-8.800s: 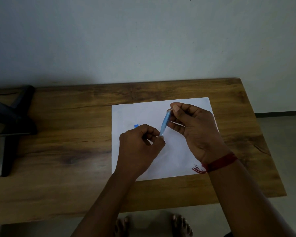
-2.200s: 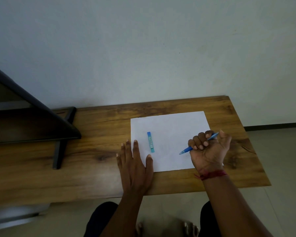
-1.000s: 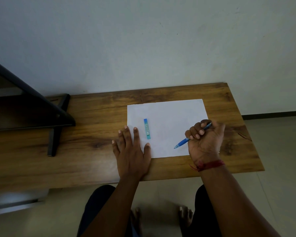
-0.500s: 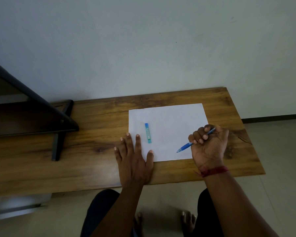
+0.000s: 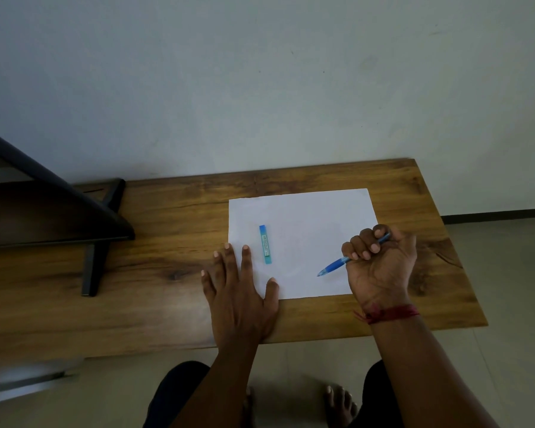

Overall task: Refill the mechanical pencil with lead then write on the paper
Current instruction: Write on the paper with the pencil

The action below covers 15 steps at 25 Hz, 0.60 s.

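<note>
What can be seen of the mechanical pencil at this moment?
The mechanical pencil is a slim blue stick, plastic by the look, with a darker blue grip section and a paler tip. The right hand grips it in a fist, fingers curled round the barrel, so its middle is hidden; the back end pokes out past the index finger. It slants down to the left, tip over the white paper; whether the tip touches the sheet cannot be told.
</note>
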{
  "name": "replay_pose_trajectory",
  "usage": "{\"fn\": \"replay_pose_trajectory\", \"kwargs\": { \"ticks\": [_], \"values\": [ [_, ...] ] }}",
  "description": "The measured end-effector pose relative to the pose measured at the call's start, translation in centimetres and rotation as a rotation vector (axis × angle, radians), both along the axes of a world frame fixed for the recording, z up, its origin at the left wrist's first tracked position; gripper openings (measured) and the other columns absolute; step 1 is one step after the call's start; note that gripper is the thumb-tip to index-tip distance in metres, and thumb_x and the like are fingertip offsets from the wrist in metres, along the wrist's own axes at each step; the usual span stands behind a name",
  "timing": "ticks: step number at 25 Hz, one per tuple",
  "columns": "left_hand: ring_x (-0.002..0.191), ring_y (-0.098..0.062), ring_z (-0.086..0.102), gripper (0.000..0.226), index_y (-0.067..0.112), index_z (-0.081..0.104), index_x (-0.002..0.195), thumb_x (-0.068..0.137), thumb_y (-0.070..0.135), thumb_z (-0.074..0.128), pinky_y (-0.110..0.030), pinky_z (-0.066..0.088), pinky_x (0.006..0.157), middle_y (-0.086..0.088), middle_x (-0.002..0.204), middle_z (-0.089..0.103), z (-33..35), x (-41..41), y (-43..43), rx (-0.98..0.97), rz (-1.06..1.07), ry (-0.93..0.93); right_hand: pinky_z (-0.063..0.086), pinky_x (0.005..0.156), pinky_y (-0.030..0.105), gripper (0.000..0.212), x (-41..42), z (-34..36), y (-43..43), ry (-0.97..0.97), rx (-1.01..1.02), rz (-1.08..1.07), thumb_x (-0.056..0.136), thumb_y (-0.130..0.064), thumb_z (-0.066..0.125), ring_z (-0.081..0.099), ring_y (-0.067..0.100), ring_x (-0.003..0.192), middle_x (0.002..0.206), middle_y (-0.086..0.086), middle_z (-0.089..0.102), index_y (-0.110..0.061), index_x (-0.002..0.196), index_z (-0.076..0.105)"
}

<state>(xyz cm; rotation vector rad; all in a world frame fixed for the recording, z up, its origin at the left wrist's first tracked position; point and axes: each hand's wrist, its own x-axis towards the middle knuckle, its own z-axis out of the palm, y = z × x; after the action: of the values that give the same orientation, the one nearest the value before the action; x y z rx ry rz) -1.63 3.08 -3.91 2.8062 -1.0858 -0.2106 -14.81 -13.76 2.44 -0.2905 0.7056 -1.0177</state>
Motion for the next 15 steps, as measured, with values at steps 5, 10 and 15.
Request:
{"fn": "replay_pose_trajectory", "kwargs": {
  "ticks": [5,10,15],
  "values": [
    [0.149,-0.031,0.003,0.081,0.026,0.012,0.152,0.084,0.069,0.025,-0.054,0.005,0.119,-0.008,0.163,0.007,-0.06,0.05,0.02,-0.015,0.007,0.012,0.026,0.048,0.023,0.031,0.05,-0.4,-0.28,0.015,-0.01,0.019,0.091,-0.025,0.033,0.029,0.009,0.043,0.049,-0.004,0.038,-0.016,0.065,0.048],
    [0.149,-0.032,0.004,0.084,0.027,0.011,0.153,0.084,0.069,0.03,-0.054,0.005,0.119,-0.008,0.163,0.005,-0.02,0.07,-0.04,-0.026,0.008,0.017,0.026,0.048,0.024,0.032,-0.02,-0.68,-0.76,-0.001,0.008,0.033,0.092,-0.025,0.033,0.03,0.009,0.044,0.05,-0.005,0.038,-0.017,0.067,0.05],
    [0.149,-0.032,0.004,0.084,0.028,0.011,0.153,0.082,0.071,0.028,-0.053,0.005,0.119,-0.007,0.163,0.005,0.07,0.08,-0.06,-0.008,0.016,0.018,0.029,0.047,0.024,0.032,0.71,-0.64,-0.25,0.007,-0.005,0.067,0.092,-0.023,0.031,0.031,0.009,0.043,0.049,-0.004,0.039,-0.016,0.067,0.049]
  ]
}}
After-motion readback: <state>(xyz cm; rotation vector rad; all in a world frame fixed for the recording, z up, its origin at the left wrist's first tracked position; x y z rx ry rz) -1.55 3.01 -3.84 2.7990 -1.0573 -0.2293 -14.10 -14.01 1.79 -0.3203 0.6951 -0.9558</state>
